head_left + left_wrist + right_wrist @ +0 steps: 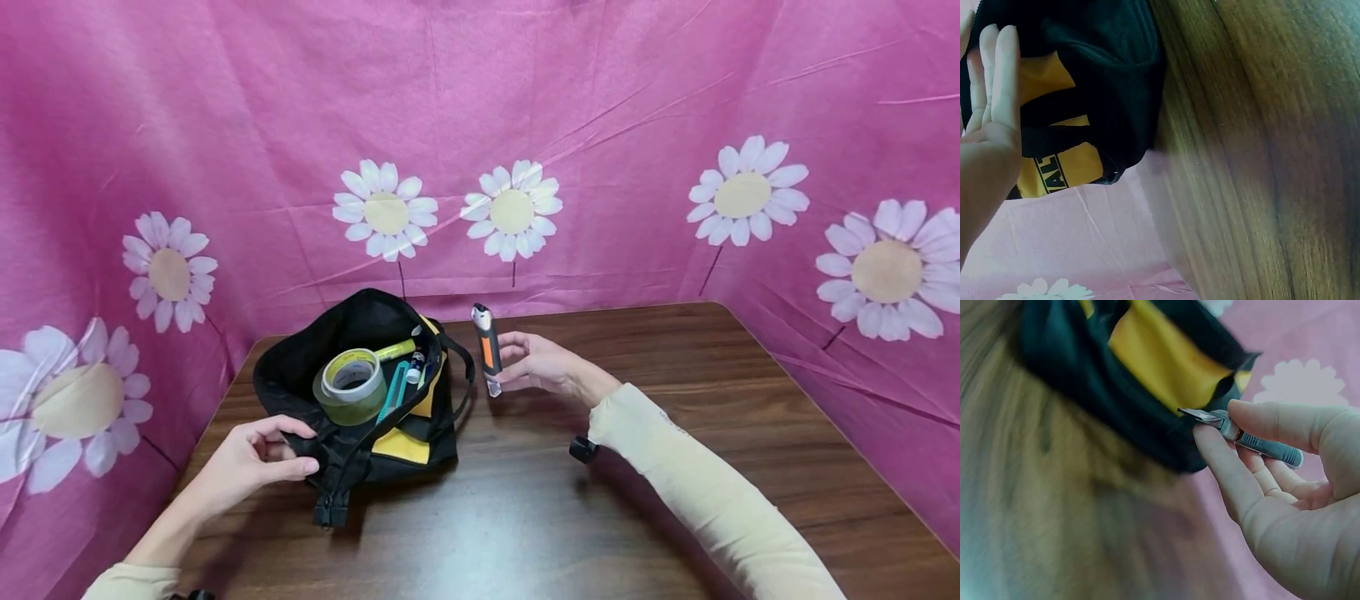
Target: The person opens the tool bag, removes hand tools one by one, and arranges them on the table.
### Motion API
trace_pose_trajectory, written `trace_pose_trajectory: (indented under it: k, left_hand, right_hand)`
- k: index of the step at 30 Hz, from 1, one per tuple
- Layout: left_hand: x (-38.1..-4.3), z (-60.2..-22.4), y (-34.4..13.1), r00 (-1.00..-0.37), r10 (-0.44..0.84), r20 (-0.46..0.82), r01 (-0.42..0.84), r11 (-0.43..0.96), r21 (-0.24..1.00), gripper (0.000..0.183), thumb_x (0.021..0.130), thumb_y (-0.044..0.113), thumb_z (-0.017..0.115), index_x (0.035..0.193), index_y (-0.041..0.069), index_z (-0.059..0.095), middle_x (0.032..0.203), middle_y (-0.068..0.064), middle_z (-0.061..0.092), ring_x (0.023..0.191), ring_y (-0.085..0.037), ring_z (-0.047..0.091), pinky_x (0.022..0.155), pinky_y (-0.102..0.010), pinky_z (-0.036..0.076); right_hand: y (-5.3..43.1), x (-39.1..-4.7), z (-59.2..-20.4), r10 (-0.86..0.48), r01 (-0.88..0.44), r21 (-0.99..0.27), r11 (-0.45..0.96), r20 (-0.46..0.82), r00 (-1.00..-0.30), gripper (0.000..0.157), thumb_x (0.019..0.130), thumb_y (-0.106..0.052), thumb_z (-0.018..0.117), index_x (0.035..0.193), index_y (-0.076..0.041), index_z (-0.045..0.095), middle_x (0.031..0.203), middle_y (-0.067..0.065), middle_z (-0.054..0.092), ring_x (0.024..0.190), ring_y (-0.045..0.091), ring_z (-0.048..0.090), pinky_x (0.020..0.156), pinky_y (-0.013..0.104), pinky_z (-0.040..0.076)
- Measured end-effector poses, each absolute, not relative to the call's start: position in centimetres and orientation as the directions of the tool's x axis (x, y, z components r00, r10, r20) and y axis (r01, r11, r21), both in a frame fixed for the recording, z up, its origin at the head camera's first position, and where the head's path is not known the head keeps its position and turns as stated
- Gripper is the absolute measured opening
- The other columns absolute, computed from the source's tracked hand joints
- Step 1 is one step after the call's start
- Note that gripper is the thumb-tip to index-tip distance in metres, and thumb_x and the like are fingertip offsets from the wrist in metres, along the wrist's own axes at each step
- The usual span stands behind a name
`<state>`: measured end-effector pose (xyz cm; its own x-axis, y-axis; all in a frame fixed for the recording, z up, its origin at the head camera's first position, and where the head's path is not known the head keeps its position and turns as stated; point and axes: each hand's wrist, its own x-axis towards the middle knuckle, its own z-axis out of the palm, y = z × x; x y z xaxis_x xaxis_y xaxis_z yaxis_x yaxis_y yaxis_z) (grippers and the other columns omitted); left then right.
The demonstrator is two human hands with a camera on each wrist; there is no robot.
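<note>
Pinching the utility knife (489, 350): here's the right hand (543, 367), thumb and fingers closed on it, the tool near upright above the table (562, 500), just right of the bag (360, 317).
Knife risk: a fingertip hold, so a loosened pinch could drop it; if the metal end (1204, 417) is bare blade, and I can't tell, it could nick a finger.
Black handle (467, 375): this loop stands between knife and bag, a likely snag.
Bag rim: the left hand (243, 462) grips the near-left edge; slackening could let the cloth sag over the tape (351, 406) and teal cutter (394, 390).
Right wrist view: metal end right by the index finger, unclear from the head.
Left wrist view: lettering (1052, 174) on yellow, unseen elsewhere.
Head view: bag contents neither wrist shows.
</note>
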<state>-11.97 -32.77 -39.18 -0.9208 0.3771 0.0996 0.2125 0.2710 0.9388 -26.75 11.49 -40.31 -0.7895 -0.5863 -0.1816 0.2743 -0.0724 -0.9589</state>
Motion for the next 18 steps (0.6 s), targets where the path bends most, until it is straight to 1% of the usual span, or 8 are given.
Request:
trace_pose_trajectory:
  k: [2, 8, 10, 15, 18]
  left_hand:
    - [-12.0, -39.2, -32.7, -0.916, 0.389, 0.096, 0.213, 0.269, 0.939, 0.032, 0.088, -0.006, 0.074, 0.114, 0.006, 0.062, 0.07, -0.009, 0.069, 0.065, -0.013, 0.068, 0.06, -0.037, 0.059]
    - [-12.1, -39.4, -33.0, -0.901, 0.421, 0.103, 0.202, 0.197, 0.959, 0.032, 0.089, -0.01, 0.071, 0.114, 0.007, 0.062, 0.072, -0.011, 0.07, 0.069, -0.023, 0.072, 0.066, -0.045, 0.061]
    - [-12.2, -39.6, -33.0, -0.898, 0.426, 0.109, 0.205, 0.188, 0.96, 0.032, 0.088, -0.011, 0.07, 0.114, 0.006, 0.061, 0.072, -0.011, 0.07, 0.069, -0.024, 0.072, 0.066, -0.046, 0.061]
    - [-12.1, -39.9, -33.1, -0.896, 0.423, 0.133, 0.246, 0.224, 0.943, 0.032, 0.088, -0.011, 0.071, 0.112, 0.006, 0.061, 0.072, -0.008, 0.07, 0.066, -0.017, 0.07, 0.061, -0.04, 0.06]
    - [-12.1, -39.9, -33.1, -0.896, 0.421, 0.143, 0.261, 0.239, 0.935, 0.032, 0.087, -0.011, 0.072, 0.112, 0.007, 0.061, 0.072, -0.008, 0.07, 0.066, -0.015, 0.069, 0.059, -0.038, 0.06]
  right_hand:
    - [11.7, -27.0, -41.4, -0.574, 0.283, -0.957, -0.056, -0.201, -0.794, 0.065, 0.086, 0.019, 0.065, 0.143, 0.004, 0.037, 0.112, 0.015, 0.062, 0.093, 0.026, 0.07, 0.092, 0.049, 0.056]
    - [11.4, -27.5, -43.3, -0.534, 0.286, -0.958, 0.029, -0.256, -0.806, 0.067, 0.082, 0.021, 0.066, 0.141, 0.004, 0.038, 0.108, 0.015, 0.064, 0.092, 0.027, 0.07, 0.084, 0.046, 0.059]
    - [11.3, -27.6, -43.7, -0.527, 0.288, -0.957, 0.036, -0.263, -0.808, 0.068, 0.081, 0.022, 0.066, 0.141, 0.005, 0.038, 0.107, 0.015, 0.064, 0.092, 0.027, 0.069, 0.084, 0.046, 0.059]
    - [11.2, -27.8, -44.5, -0.527, 0.268, -0.961, 0.071, -0.264, -0.808, 0.068, 0.081, 0.022, 0.067, 0.14, 0.007, 0.038, 0.11, 0.019, 0.063, 0.092, 0.028, 0.07, 0.082, 0.045, 0.06]
    - [11.1, -27.8, -44.9, -0.525, 0.26, -0.96, 0.107, -0.277, -0.805, 0.066, 0.081, 0.021, 0.069, 0.139, 0.008, 0.039, 0.111, 0.02, 0.063, 0.091, 0.027, 0.07, 0.082, 0.045, 0.06]
